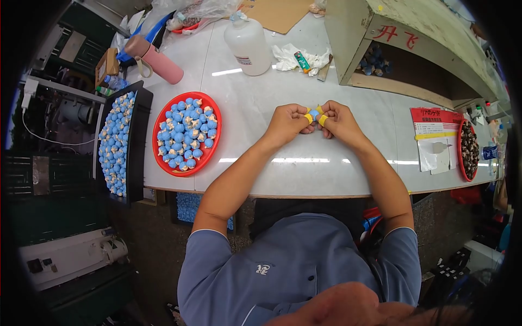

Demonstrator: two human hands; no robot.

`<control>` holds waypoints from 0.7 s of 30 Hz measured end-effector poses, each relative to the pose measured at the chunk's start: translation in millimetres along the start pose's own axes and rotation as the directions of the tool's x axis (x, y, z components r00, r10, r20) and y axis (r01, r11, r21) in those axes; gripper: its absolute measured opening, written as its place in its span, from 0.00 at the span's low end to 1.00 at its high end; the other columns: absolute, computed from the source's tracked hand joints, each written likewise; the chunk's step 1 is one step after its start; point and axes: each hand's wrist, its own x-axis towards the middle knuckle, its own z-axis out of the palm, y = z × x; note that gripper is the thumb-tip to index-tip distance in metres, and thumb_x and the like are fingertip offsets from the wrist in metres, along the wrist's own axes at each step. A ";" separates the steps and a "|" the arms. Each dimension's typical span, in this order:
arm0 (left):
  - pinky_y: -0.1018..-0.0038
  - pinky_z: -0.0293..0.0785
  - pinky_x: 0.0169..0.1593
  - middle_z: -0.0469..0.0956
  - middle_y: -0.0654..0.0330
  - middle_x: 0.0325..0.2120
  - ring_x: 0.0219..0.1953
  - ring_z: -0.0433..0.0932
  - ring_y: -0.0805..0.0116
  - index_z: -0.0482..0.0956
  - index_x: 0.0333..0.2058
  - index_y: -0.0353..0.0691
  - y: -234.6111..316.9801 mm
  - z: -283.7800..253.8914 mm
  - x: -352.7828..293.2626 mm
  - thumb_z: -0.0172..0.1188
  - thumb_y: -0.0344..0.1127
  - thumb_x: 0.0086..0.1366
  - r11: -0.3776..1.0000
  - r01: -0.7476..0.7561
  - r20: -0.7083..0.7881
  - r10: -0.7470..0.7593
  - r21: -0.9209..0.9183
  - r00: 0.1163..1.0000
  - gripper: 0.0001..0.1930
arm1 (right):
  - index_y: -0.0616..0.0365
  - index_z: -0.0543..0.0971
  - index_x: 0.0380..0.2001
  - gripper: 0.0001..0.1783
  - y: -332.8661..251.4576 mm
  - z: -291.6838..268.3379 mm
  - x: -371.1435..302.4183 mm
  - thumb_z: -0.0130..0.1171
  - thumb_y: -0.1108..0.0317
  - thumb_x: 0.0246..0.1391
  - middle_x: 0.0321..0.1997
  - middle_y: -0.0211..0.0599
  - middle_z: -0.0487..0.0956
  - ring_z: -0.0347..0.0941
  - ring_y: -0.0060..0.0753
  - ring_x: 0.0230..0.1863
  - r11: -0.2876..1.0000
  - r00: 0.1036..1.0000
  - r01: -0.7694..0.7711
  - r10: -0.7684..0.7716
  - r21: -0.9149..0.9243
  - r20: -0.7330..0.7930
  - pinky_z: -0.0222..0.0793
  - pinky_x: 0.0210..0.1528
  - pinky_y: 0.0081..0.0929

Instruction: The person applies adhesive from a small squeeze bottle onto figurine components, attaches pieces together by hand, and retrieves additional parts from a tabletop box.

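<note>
Both of my hands meet above the table, fingertips together around a small blue piece (pixel 314 113). My left hand (pixel 290 121) pinches it from the left, and my right hand (pixel 341 123) closes on it from the right. Yellow wraps cover both thumbs. Most of the piece is hidden by my fingers. To the left, a round red tray (pixel 218 111) holds many small blue balls (pixel 182 126) with cream-coloured ends. Beyond it, similar blue balls fill a long black bin (pixel 143 117) at the table's left edge.
A white plastic bottle (pixel 247 46) and a pink flask (pixel 157 64) stand farther back. Crumpled tissue (pixel 285 57) lies near a greenish cabinet (pixel 353 32) at the back right. To the right are a red-and-white printed sheet (pixel 432 133) and a red dish (pixel 462 163) of dark pieces.
</note>
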 end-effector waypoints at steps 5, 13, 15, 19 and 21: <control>0.78 0.79 0.35 0.80 0.49 0.34 0.32 0.82 0.68 0.71 0.44 0.26 -0.4 5.9 -2.5 0.54 0.26 0.64 0.997 -0.073 -0.040 0.072 -0.016 0.997 0.11 | 0.61 0.71 0.37 0.07 2.8 -0.5 1.1 0.55 0.71 0.57 0.24 0.29 0.75 0.68 0.15 0.18 1.000 1.000 0.003 -0.003 0.013 -0.009 0.61 0.18 0.13; 0.77 0.80 0.36 0.79 0.50 0.34 0.33 0.82 0.68 0.70 0.45 0.26 -3.1 3.5 -2.1 0.55 0.25 0.64 0.996 -0.085 -0.012 0.085 -0.010 0.996 0.12 | 0.62 0.72 0.37 0.07 -3.4 0.0 -2.4 0.55 0.71 0.57 0.24 0.30 0.75 0.69 0.15 0.19 1.000 1.000 -0.011 0.011 0.019 -0.004 0.62 0.19 0.13; 0.77 0.80 0.36 0.79 0.50 0.34 0.33 0.81 0.68 0.70 0.45 0.26 -2.3 3.3 -2.2 0.55 0.25 0.64 0.997 -0.081 -0.004 0.081 -0.008 0.997 0.12 | 0.63 0.72 0.38 0.07 -4.3 0.1 -3.0 0.54 0.72 0.57 0.25 0.30 0.75 0.69 0.15 0.19 1.000 1.000 -0.006 0.006 0.008 -0.005 0.63 0.20 0.13; 0.77 0.80 0.36 0.79 0.50 0.34 0.33 0.81 0.68 0.70 0.44 0.26 -3.7 3.1 -2.1 0.56 0.25 0.64 0.996 -0.093 -0.005 0.093 0.011 0.996 0.12 | 0.63 0.72 0.39 0.07 0.8 -1.3 -1.1 0.53 0.73 0.57 0.26 0.31 0.75 0.69 0.15 0.20 1.000 1.000 0.004 -0.004 0.009 0.007 0.63 0.20 0.13; 0.77 0.80 0.36 0.79 0.50 0.34 0.33 0.81 0.68 0.70 0.44 0.26 -5.3 2.1 -1.5 0.56 0.25 0.64 0.995 -0.103 -0.003 0.103 0.017 0.995 0.12 | 0.63 0.72 0.39 0.07 1.4 -1.1 -1.2 0.52 0.74 0.57 0.25 0.31 0.75 0.69 0.15 0.20 1.000 1.000 0.015 -0.015 -0.006 0.003 0.63 0.20 0.13</control>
